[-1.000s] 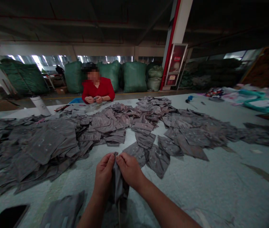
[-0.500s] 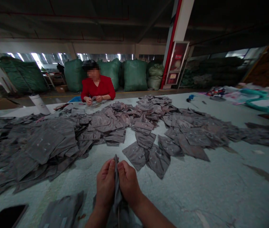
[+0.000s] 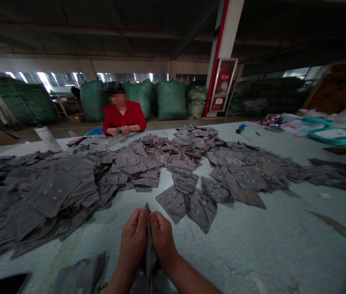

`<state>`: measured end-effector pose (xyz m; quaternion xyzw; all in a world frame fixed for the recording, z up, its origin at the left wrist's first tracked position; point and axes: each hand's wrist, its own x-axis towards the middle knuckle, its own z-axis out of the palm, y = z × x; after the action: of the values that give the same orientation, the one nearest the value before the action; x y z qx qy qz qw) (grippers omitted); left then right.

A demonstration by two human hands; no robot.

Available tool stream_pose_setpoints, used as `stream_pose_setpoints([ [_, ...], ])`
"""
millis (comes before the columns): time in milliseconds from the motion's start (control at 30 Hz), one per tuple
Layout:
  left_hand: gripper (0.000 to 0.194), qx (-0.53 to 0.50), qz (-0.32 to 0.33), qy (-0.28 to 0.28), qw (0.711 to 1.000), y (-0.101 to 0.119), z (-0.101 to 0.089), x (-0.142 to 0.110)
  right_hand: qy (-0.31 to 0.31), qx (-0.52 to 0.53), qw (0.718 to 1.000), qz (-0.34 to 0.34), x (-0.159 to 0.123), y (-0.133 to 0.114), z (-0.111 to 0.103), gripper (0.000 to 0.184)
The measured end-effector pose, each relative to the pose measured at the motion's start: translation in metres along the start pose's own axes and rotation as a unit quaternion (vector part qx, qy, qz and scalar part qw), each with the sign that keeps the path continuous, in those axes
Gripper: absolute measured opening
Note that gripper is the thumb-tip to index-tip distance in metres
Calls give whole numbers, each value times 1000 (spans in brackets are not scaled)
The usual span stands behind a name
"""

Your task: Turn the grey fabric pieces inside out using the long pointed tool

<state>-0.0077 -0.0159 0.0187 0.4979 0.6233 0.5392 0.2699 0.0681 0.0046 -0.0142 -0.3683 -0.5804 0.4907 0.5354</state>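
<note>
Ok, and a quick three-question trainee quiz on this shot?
1. True or false: the left hand and the right hand both pinch the same grey fabric piece.
2. Multiple choice: what is the co-worker across the table wearing? A) a red top B) a green apron C) a white coat
3. Fill in the colour: the large sacks lined up behind the co-worker are ____.

Key: 1. True. 2. A. 3. Green.
</note>
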Motion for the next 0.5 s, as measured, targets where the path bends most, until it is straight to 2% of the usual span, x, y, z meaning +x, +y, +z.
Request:
stream_pose_setpoints([
  [100,27,12,6,-10,1000,9,-3,8,-30,-20,999,-15,7,-3,-6,37],
  [200,28,-17,-10,-1,1000,18,-5,19,-74,11,997,-5,13,-11,-14,32],
  [367,30,-33,-25,102,994,9,-2,13,-128,117,983,54,10,-15,-23,20],
  [500,32,1,-15,140,990,0,-1,9,-128,105,984,60,8,-14,-27,19],
])
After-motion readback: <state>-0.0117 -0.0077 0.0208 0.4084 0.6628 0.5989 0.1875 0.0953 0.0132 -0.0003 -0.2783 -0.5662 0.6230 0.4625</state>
